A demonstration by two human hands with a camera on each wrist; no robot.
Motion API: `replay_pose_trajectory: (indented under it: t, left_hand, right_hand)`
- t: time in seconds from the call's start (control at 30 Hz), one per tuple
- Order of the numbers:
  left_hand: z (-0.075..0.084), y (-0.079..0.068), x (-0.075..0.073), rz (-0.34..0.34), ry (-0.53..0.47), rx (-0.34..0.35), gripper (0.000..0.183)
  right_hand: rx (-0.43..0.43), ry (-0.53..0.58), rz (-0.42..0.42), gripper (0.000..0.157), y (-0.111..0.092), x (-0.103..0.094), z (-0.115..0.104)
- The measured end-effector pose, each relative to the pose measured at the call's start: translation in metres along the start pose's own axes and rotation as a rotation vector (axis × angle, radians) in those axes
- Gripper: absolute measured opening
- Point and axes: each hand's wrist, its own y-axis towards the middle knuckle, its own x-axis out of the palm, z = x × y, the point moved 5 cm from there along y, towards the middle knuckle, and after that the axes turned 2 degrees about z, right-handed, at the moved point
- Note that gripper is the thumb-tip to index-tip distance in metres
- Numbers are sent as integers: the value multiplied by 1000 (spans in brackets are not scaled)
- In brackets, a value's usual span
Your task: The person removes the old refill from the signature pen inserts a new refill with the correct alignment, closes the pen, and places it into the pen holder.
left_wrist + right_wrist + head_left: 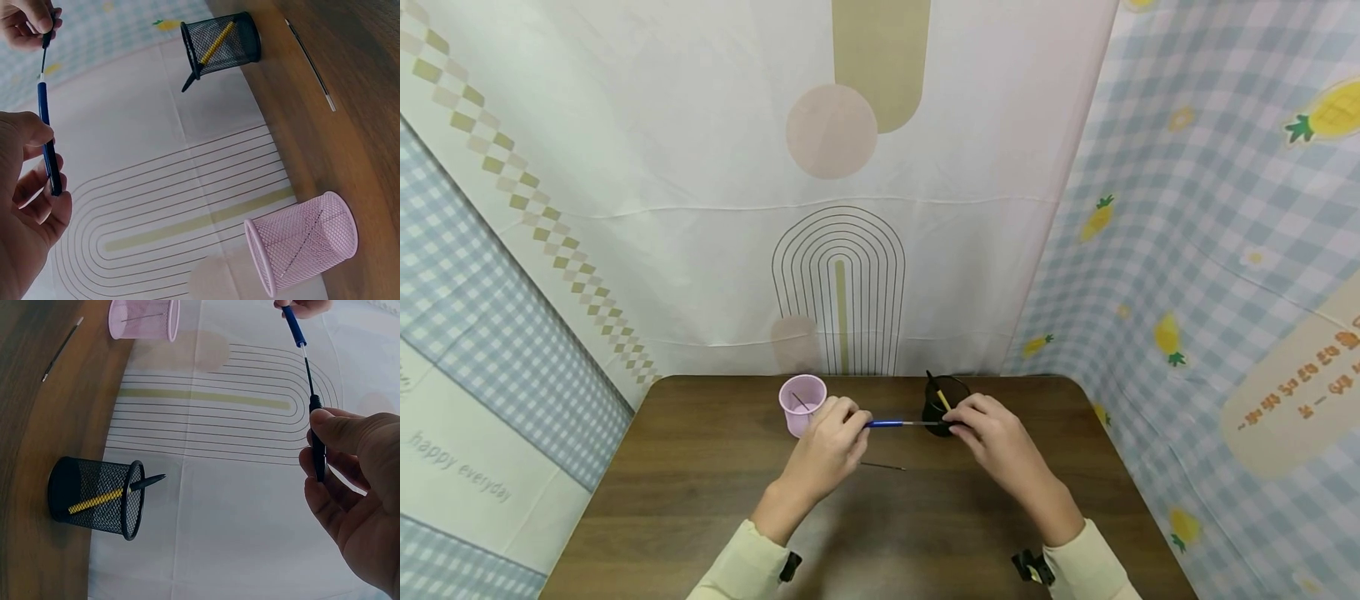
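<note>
My left hand (823, 450) pinches the blue barrel (886, 423) of a pen between thumb and fingers. A black pen part (318, 453) is pinched in my right hand (997, 440). Between them runs a thin pen refill (309, 375), dark with a pale end at the mouth of the blue barrel; its other end enters the black part. Both pieces are held up in line above the table, just in front of two mesh cups. A second refill (311, 65) lies loose on the tabletop.
On the left a pink mesh cup (306, 240) stands with a thin refill inside. The black mesh cup (94, 494), to the right, holds a yellow and black pen (100, 501). The brown table (700, 500) backs onto a patterned cloth (715, 275).
</note>
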Motion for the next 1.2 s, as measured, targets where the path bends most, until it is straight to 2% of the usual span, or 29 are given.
replay_pose_trajectory:
  t: [0.3,0.53,0.9,1.2]
  left_hand:
    - [3,5,-1,3,5,11,16]
    - [7,8,0,20,-2,46,17]
    - [12,11,2,-21,3,23,14]
    - [14,14,4,-9,3,41,16]
  right_hand:
    - [-7,-14,-15,23,1,0,-2]
    - [-8,-11,-22,21,2,1,-2]
    - [-15,-16,-12,23,3,2,-3]
    - [-13,-17,-10,22,4,2,-3]
